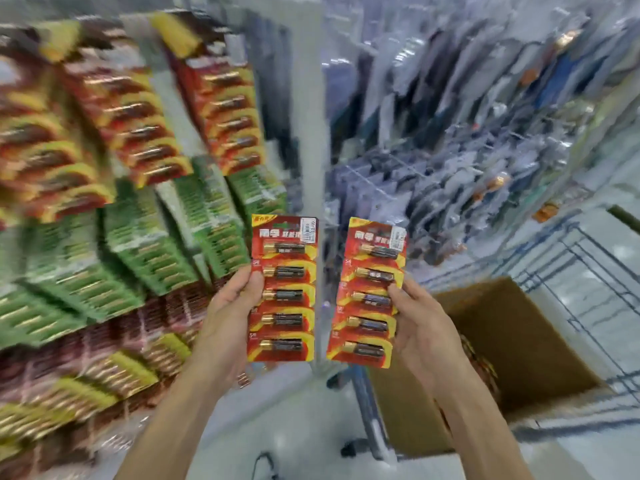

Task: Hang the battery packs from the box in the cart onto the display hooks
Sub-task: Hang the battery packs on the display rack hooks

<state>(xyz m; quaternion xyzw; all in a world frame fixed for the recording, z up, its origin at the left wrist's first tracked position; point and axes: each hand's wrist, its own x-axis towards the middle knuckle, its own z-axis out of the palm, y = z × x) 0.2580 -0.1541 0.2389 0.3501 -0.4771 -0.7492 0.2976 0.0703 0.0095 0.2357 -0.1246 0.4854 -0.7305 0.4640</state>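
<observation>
Each of the hands has one pack; the left hand [228,313] curls round the left edge of the left battery pack [291,271], thumb pressed on the front and fingers behind; the right hand [419,327] does the same at the right edge of the right battery pack [370,265], thumb on the front near the middle. Both packs are long red strips of five batteries, held with the long axis upright and the hanging end at the top; the left one stands nearly straight, the right one leans a little to the right at its top; they sit side by side, close but apart. The display lies up and to the left of the hands, so the left hand is the nearer one and, in my judgement, its pack should go up first; the matching red packs [138,126] hang high above and left of the left hand, with green packs [145,244] between them and it; the hooks themselves cannot be made out, as that side is badly blurred. The next move probably calls for lifting a pack up and leftward while keeping its top end leading. Down and to the right of the right hand stands the open cardboard box [512,317] inside the wire cart [595,271]; a glimpse of red and gold just behind the right wrist may be more packs, though it is too blurred to be sure.
</observation>
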